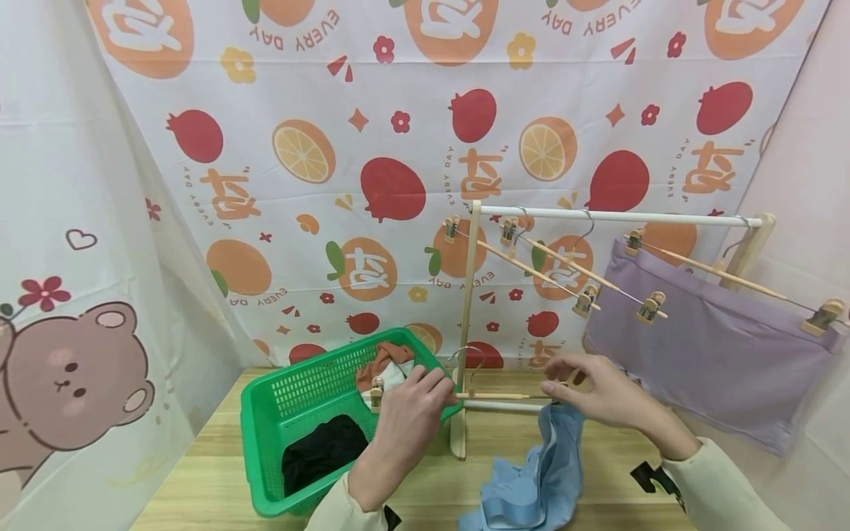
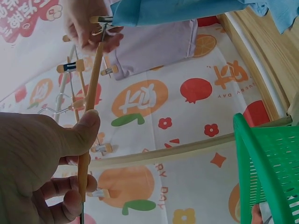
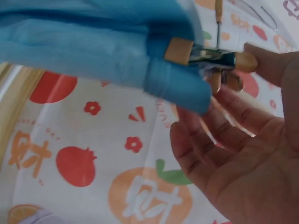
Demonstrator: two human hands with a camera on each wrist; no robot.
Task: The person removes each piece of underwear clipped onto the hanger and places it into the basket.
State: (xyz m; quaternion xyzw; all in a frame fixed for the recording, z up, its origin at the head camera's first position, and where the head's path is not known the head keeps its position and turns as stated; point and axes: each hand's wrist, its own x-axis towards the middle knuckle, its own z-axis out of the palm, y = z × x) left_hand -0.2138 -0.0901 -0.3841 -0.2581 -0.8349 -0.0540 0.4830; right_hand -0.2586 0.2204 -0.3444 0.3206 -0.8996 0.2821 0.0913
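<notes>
My left hand [image 1: 415,405] grips the wooden bar of a clip hanger [image 2: 93,84], thumb on one side and fingers curled round the other. A pair of light blue shorts or similar garment [image 1: 524,483] hangs from the hanger's far end, its lower part on the table. My right hand [image 1: 598,391] is at that end, pinching the wooden-padded clip [image 3: 210,56] between thumb and fingers. The waistband edge lies in the clip, next to those fingers. The hanger's other clip [image 1: 376,394] is beside my left hand.
A green basket [image 1: 265,483] on the left holds black cloth [image 1: 325,450] and orange and white cloth [image 1: 385,361]. Behind my right hand stands a rack [image 1: 598,215] carrying clip hangers; a purple garment [image 1: 704,332] hangs at its right. The wooden table [image 1: 199,479] lies below.
</notes>
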